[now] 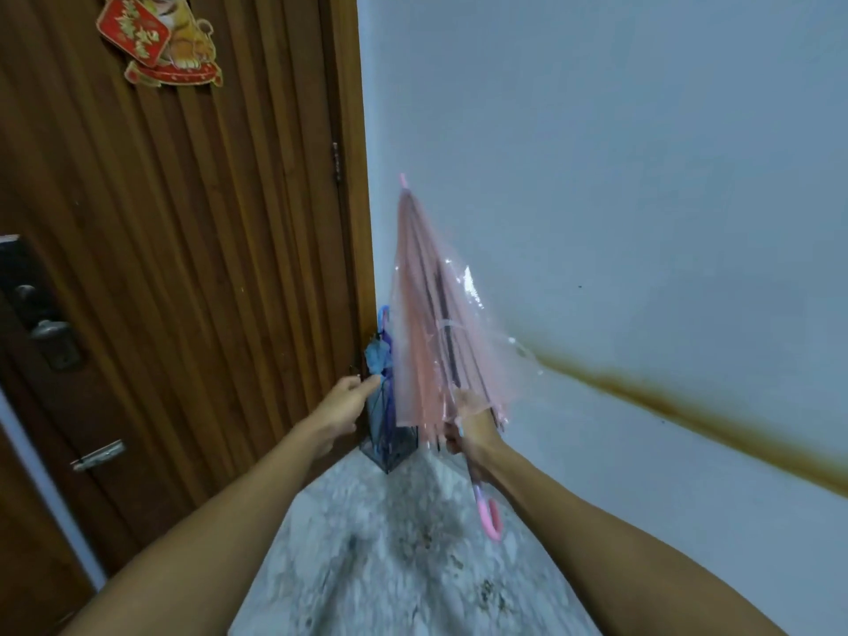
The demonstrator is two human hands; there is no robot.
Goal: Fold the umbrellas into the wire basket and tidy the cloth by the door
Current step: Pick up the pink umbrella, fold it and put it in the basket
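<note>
The right hand (468, 429) has its fingers wrapped around the pink umbrella (431, 323) low on its folded see-through cover; the tip points up along the white wall (619, 153), and the pink hook handle (490, 518) hangs below the wrist; the left hand (342, 399) reaches to the wire basket (390, 445) in the corner by the brown door (183, 245); its fingers look loose and straight (they hold nothing); a blue umbrella (383, 360) stands in the basket; the floor (390, 566) is grey and speckled.
</note>
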